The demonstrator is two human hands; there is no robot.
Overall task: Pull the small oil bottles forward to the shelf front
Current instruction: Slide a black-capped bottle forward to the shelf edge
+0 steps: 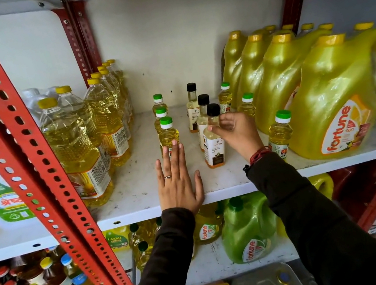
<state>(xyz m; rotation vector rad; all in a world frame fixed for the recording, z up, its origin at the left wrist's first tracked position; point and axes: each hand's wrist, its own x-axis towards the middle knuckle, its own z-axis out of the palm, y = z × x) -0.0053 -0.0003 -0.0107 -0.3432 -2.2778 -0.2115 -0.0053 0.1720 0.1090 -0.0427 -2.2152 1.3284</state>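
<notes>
Small oil bottles stand mid-shelf on the white shelf (pixel 142 199). On the left is a row of three green-capped yellow bottles; the front one (pixel 168 133) has my left hand (pixel 176 181) flat in front of it, fingertips touching its base, fingers apart. In the middle stand three black-capped clear bottles; my right hand (pixel 235 132) pinches the neck of the front one (pixel 214 148). More green-capped bottles stand to the right, one (pixel 280 134) nearest the front beside the big jug.
Tall yellow-capped oil bottles (pixel 78 145) line the left side. Large yellow Fortune jugs (pixel 338 97) fill the right. A red slotted upright (pixel 34 153) crosses the left foreground. The lower shelf holds green and yellow jugs and dark bottles.
</notes>
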